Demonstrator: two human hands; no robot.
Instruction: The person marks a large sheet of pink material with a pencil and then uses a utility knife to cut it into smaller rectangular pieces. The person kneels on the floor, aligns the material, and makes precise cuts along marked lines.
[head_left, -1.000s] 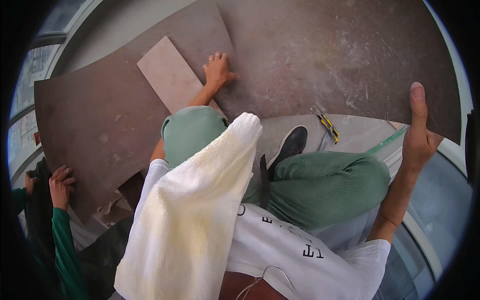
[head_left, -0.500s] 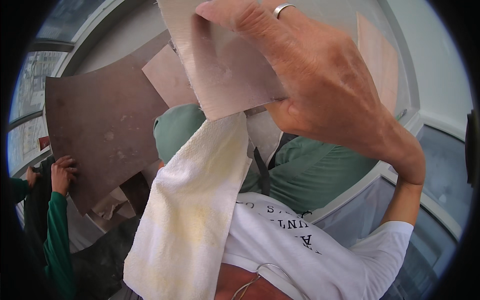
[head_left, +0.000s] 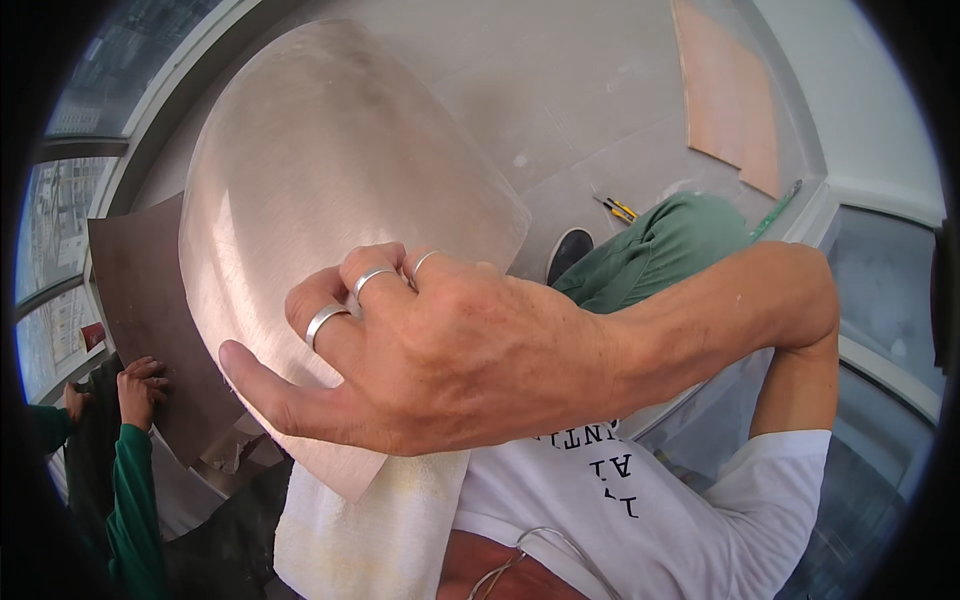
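Observation:
A large thin sheet (head_left: 340, 150), pale beige-brown with a slight sheen, bows in front of me. Over its near end lies my right hand (head_left: 440, 350), with rings on several fingers. Those fingers are bent against the sheet, their tips partly hidden, and the thumb stretches along the near left edge. The hand appears to grip the sheet. Under its near corner hangs a white towel (head_left: 370, 530), beside my white shirt. My left hand is out of view.
At left, another person's hands (head_left: 140, 390) in green sleeves rest on a dark brown sheet (head_left: 150, 310). Yellow-and-black hand tools (head_left: 615, 208) lie on the floor near my shoe (head_left: 570, 252). An orange-tan panel (head_left: 730, 100) lies far right. Windows (head_left: 70, 190) line the left side.
The sheet, seen earlier as a corner near the camera, now shows broadly, bowed away from me. My right hand has come down and left over it. The green knee moved out from under the sheet.

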